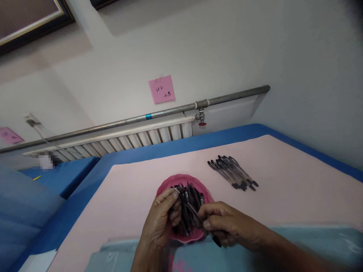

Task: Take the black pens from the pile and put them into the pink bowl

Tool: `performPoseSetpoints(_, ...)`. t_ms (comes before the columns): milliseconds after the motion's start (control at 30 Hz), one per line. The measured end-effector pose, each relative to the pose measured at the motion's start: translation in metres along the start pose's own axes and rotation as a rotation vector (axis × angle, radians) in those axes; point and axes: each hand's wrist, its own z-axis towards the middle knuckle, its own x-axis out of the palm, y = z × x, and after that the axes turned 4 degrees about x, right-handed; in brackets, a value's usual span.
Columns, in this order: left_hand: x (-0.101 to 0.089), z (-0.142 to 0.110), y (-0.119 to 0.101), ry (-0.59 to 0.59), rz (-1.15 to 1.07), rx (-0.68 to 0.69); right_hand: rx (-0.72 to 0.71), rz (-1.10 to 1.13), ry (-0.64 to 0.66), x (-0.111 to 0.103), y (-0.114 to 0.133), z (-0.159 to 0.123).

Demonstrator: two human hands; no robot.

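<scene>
Above a pink scalloped bowl [208,196], both my hands are at one black-and-clear pen [195,213]. The thumb and fingers of my left hand [163,213] pinch at its upper end, where a small shiny part shows; whether that part is separate I cannot tell. My right hand [224,223] is closed round the lower part of the barrel, and a dark end sticks out below the fingers. Many loose dark pens and parts [185,223] lie in the bowl, partly hidden by my hands. To the right, several similar pens [234,172] lie side by side in a pile.
A pale pink sheet [133,196] covers the blue-edged table [241,132]. Light blue cloth [312,241] lies along the near edge. Behind stand a white radiator [147,138], a metal pipe [121,122] and a wall with a pink note [162,89]. White paper [38,261] is at lower left.
</scene>
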Motion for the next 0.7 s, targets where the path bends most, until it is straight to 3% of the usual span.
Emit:
performPoseSetpoints(233,-0.0020,0.0025,0.0027,-0.057,-0.028,0.057,-0.054,-0.099,-0.125,0.0075,0.0025,0.0013)
performPoseSetpoints(433,-0.0028,0.0023,0.0017,-0.037,-0.053,0.065,-0.024,-0.122,0.046,0.0098,0.0036,-0.0019)
performPoseSetpoints(600,-0.0021,0.0027,0.0017,-0.052,-0.031,0.058,-0.028,-0.078,-0.095,0.0103,0.0019,-0.0002)
performPoseSetpoints(700,-0.0023,0.0026,0.0026,-0.044,-0.033,0.050,0.002,-0.045,-0.030,0.0108,0.0016,0.0003)
